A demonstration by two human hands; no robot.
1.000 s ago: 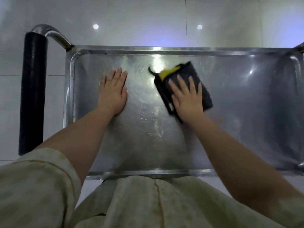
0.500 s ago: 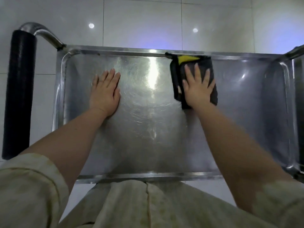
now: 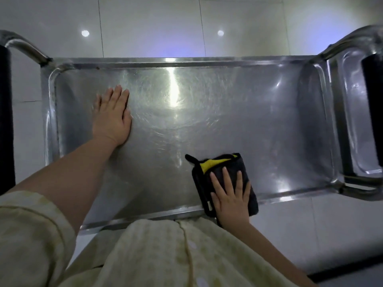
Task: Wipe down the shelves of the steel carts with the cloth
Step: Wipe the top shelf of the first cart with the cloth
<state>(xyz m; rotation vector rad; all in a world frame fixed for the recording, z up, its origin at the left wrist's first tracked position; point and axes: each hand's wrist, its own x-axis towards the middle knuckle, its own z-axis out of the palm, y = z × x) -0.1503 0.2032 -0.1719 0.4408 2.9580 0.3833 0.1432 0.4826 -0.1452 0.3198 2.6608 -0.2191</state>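
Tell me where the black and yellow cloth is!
In the head view, the cloth sits at the near edge of the shelf, right of centre, pressed flat under the right hand.

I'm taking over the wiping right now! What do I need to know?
Left hand: flat on the shelf, left part, holding nothing.
Right hand: fingers straight, pressing the cloth.
Cloth: black and yellow, folded, at the near rim, slightly over it.
Done: wipe swirls show mid-shelf.
Left: probably the right end and corners; other shelves out of view.
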